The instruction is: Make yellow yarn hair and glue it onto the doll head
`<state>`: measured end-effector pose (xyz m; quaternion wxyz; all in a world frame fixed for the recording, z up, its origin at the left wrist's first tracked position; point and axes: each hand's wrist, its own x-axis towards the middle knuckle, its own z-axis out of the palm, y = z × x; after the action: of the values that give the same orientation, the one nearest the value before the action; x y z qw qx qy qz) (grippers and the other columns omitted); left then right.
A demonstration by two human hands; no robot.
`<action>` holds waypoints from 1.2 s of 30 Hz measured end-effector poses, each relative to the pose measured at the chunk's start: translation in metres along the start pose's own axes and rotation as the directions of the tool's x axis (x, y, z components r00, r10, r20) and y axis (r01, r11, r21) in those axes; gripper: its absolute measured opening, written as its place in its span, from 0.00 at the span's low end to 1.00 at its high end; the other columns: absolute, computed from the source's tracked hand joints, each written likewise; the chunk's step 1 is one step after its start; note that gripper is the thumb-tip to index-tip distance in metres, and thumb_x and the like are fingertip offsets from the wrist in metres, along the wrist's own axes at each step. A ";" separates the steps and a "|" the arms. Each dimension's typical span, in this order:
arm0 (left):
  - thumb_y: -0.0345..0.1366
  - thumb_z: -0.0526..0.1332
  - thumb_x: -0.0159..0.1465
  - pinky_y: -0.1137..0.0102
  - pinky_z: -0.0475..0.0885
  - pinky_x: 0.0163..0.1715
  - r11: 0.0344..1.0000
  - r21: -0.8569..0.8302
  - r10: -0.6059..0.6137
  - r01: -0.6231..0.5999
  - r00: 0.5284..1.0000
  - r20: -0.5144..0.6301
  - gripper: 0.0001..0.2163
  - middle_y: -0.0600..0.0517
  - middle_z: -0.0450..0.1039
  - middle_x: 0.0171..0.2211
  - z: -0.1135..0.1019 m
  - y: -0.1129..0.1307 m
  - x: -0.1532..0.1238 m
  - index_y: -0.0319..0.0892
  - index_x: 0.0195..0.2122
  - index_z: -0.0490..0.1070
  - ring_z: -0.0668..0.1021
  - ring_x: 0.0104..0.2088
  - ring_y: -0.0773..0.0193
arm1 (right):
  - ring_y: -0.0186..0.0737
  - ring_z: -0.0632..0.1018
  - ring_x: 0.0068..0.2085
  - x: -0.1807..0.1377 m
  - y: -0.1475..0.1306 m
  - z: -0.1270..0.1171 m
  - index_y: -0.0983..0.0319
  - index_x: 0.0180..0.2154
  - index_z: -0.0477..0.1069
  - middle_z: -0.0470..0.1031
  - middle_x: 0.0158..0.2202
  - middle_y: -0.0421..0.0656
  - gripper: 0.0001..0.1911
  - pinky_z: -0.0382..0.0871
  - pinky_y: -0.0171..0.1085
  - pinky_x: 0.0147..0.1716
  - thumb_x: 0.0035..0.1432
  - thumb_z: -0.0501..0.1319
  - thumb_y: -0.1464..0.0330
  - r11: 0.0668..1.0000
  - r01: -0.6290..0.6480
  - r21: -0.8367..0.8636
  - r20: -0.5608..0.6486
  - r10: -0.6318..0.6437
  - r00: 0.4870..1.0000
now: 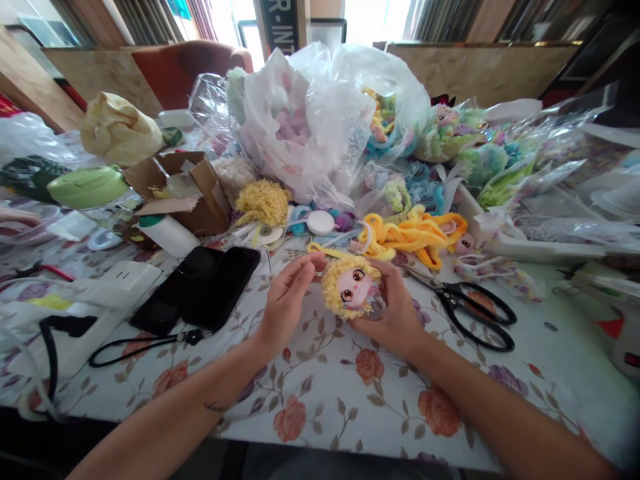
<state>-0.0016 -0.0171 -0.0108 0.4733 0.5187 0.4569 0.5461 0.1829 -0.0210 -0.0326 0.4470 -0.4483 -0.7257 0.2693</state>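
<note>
My right hand point(395, 310) grips a small doll head point(351, 288) with curly yellow hair and a pink face, held above the floral tablecloth point(320, 393). My left hand point(287, 300) is beside it on the left, fingers stretched out towards the doll's hair and touching or nearly touching its top. A yellow pipe-cleaner strand point(327, 252) lies just behind the fingertips. Further back sits a heap of yellow and orange chenille strands point(415, 233).
Black scissors point(475, 307) lie right of my right hand. Two black phones point(200, 287) and a white power strip point(100, 293) lie to the left. Behind stand an open cardboard box point(185, 190), a yellow wig ball point(264, 201) and plastic bags point(320, 113) of doll parts.
</note>
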 end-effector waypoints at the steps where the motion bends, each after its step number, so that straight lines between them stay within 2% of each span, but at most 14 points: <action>1: 0.42 0.56 0.64 0.69 0.69 0.46 0.999 0.039 0.000 0.000 1.000 -0.001 0.13 0.49 0.74 0.45 0.000 -0.001 0.000 0.44 0.44 0.74 0.75 0.46 0.61 | 0.54 0.70 0.53 0.000 0.001 0.000 0.56 0.55 0.52 0.63 0.53 0.50 0.42 0.68 0.54 0.49 0.40 0.69 0.67 1.000 -0.027 -0.001 -0.006 0.027 1.000; 5: 0.40 0.58 0.63 0.68 0.68 0.48 0.983 0.173 0.050 -0.057 0.998 0.045 0.11 0.50 0.75 0.45 0.001 -0.002 -0.003 0.44 0.43 0.74 0.75 0.48 0.60 | 0.53 0.71 0.51 -0.003 0.005 0.001 0.55 0.55 0.53 0.63 0.52 0.49 0.42 0.70 0.53 0.47 0.40 0.69 0.67 0.996 -0.087 0.005 -0.048 0.087 0.995; 10: 0.38 0.57 0.64 0.64 0.59 0.59 0.951 0.237 0.160 -0.197 0.973 0.167 0.16 0.49 0.67 0.56 0.001 -0.005 -0.005 0.47 0.52 0.70 0.66 0.59 0.59 | 0.51 0.71 0.50 -0.004 0.009 0.009 0.54 0.54 0.53 0.63 0.51 0.49 0.41 0.72 0.51 0.45 0.41 0.70 0.64 0.984 -0.141 0.109 -0.133 0.155 0.979; 13: 0.39 0.57 0.64 0.62 0.54 0.62 0.956 0.231 0.127 -0.180 0.965 0.227 0.19 0.51 0.61 0.61 0.003 -0.005 -0.006 0.50 0.57 0.65 0.59 0.63 0.58 | 0.51 0.71 0.49 -0.002 0.006 0.013 0.55 0.51 0.54 0.63 0.50 0.49 0.38 0.73 0.51 0.44 0.41 0.71 0.63 0.983 -0.153 0.103 -0.164 0.168 0.972; 16: 0.40 0.58 0.63 0.63 0.56 0.61 0.973 0.192 0.078 -0.127 0.966 0.248 0.21 0.52 0.59 0.62 0.005 -0.005 -0.006 0.52 0.58 0.63 0.60 0.63 0.58 | 0.52 0.71 0.48 0.000 0.002 0.013 0.55 0.50 0.54 0.63 0.48 0.48 0.36 0.73 0.51 0.43 0.41 0.70 0.63 0.981 -0.187 0.051 -0.130 0.192 0.973; 21: 0.40 0.56 0.65 0.66 0.63 0.57 0.999 0.035 0.010 -0.012 0.998 0.069 0.16 0.52 0.66 0.57 0.004 -0.006 -0.004 0.51 0.54 0.67 0.66 0.59 0.60 | 0.49 0.72 0.44 0.001 -0.002 0.011 0.55 0.48 0.55 0.64 0.45 0.47 0.34 0.74 0.49 0.39 0.42 0.69 0.62 0.975 -0.221 -0.012 -0.156 0.216 0.964; 25: 0.39 0.60 0.62 0.66 0.65 0.55 0.998 0.060 0.018 -0.019 1.000 0.019 0.11 0.51 0.73 0.50 0.001 -0.007 0.002 0.47 0.45 0.75 0.71 0.54 0.60 | 0.49 0.72 0.45 0.000 -0.003 0.011 0.55 0.49 0.54 0.64 0.46 0.48 0.34 0.73 0.48 0.40 0.42 0.68 0.63 0.971 -0.237 -0.007 -0.140 0.234 0.962; 28: 0.38 0.62 0.61 0.67 0.66 0.54 0.999 0.050 -0.002 0.002 1.000 0.010 0.10 0.52 0.74 0.49 0.001 -0.006 0.004 0.47 0.43 0.76 0.73 0.53 0.61 | 0.52 0.71 0.50 0.000 -0.004 0.009 0.54 0.53 0.52 0.63 0.51 0.50 0.37 0.72 0.51 0.42 0.44 0.67 0.64 0.980 -0.190 -0.058 -0.132 0.182 0.974; 31: 0.38 0.61 0.61 0.67 0.68 0.53 0.999 0.015 -0.029 0.029 1.000 0.012 0.11 0.52 0.75 0.48 0.003 -0.004 0.002 0.47 0.44 0.75 0.74 0.51 0.62 | 0.54 0.67 0.55 0.001 -0.006 0.007 0.53 0.56 0.51 0.61 0.55 0.50 0.37 0.69 0.54 0.47 0.46 0.65 0.68 0.989 -0.047 -0.140 -0.065 0.038 0.997; 33: 0.37 0.60 0.61 0.67 0.67 0.54 0.999 0.046 0.022 -0.023 0.999 0.029 0.11 0.51 0.74 0.50 0.003 -0.003 0.000 0.46 0.45 0.74 0.73 0.53 0.62 | 0.54 0.66 0.56 0.001 -0.007 0.006 0.54 0.55 0.53 0.62 0.55 0.50 0.35 0.68 0.54 0.48 0.46 0.64 0.70 0.985 0.023 -0.172 -0.051 -0.032 0.998; 36: 0.35 0.60 0.62 0.67 0.66 0.55 0.986 0.117 0.113 -0.121 0.991 0.072 0.12 0.51 0.71 0.53 0.004 -0.003 -0.002 0.46 0.46 0.75 0.69 0.57 0.61 | 0.53 0.68 0.54 0.001 -0.007 0.007 0.56 0.52 0.54 0.63 0.52 0.50 0.33 0.67 0.53 0.48 0.44 0.64 0.71 0.983 0.060 -0.171 -0.082 -0.074 0.994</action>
<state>0.0023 -0.0186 -0.0142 0.4227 0.5898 0.4424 0.5270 0.1735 -0.0235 -0.0295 0.4478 -0.4711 -0.7402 0.1720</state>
